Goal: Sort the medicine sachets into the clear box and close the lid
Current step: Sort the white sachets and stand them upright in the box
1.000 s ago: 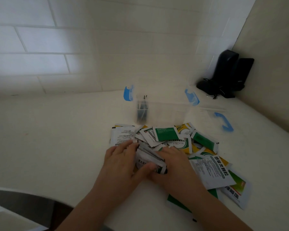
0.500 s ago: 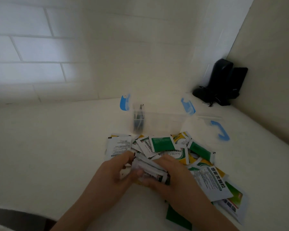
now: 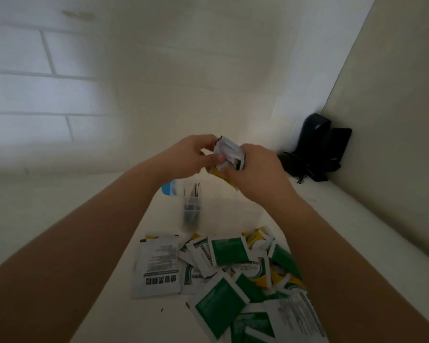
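Lying nearest on the white counter point(image 3: 382, 219): a loose heap of sachets point(image 3: 223, 276), green, yellow and white, overlapping one another, with a large white printed one on the heap's left edge and green ones toward the front. Reaching out over that heap, two bare forearms, one from each side.

Standing just beyond the heap on the counter: the clear box point(image 3: 223, 211), its walls faint and hard to trace, a few dark sachets standing upright against its left wall. Showing at its left rim, partly behind the left forearm, a blue clip point(image 3: 170, 189). Lid not plainly made out.

Hovering above the box, raised off the counter: left hand point(image 3: 191, 158) and right hand point(image 3: 256, 169), close together and holding a small bundle of sachets point(image 3: 229, 157) between them. Left fingers curling round the bundle's left side, thumb pressing on its front; right fingers wrapping the right side and underside. Bundle mostly white with dark print, a yellow edge poking out below.

Sitting farthest back, in the corner where the tiled wall point(image 3: 60, 95) meets the plain side wall: a black device point(image 3: 317, 149) with a trailing cord.
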The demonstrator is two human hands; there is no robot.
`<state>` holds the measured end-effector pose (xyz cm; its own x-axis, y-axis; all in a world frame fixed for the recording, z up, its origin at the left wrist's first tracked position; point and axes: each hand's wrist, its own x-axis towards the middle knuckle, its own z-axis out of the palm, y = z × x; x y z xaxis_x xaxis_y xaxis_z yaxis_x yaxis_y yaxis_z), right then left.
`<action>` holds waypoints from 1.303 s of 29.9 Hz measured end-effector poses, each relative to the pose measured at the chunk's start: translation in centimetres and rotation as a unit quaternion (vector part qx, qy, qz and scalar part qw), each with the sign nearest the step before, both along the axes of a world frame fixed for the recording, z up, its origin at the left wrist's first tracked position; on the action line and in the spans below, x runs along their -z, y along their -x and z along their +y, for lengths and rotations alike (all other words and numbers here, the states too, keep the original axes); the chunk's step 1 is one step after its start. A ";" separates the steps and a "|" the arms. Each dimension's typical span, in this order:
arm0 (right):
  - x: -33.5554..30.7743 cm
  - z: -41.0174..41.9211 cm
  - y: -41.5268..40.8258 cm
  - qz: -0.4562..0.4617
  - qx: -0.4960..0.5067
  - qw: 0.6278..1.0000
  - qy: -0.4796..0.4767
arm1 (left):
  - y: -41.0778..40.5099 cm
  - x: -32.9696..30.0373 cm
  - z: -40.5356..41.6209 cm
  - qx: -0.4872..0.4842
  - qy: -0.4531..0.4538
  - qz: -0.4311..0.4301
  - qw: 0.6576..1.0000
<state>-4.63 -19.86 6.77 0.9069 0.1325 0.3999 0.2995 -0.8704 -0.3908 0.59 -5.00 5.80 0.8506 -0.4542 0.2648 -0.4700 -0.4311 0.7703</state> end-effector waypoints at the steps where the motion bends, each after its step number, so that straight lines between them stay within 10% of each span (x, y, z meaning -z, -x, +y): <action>1: 0.5 0.3 -1.0 0.020 0.021 0.999 0.029 | -0.8 0.4 0.1 0.003 -0.014 0.030 0.999; 13: 2.4 2.3 -3.4 0.118 0.055 0.987 0.099 | -2.6 1.6 -0.5 -0.028 -0.217 -0.025 0.976; 29: 3.5 3.1 -3.9 0.293 0.017 0.956 -0.004 | -1.4 1.9 -1.2 -0.074 -0.230 -0.038 0.970; 39: 3.8 2.1 -3.9 0.206 -0.008 0.978 -0.024 | -1.2 2.6 -0.9 -0.105 -0.159 -0.051 0.980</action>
<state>-0.74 -17.73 2.98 0.9905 0.1373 0.0074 0.1210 -0.8445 -0.5217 1.75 -5.89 3.18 0.9110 -0.3449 0.2262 -0.4121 -0.7381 0.5342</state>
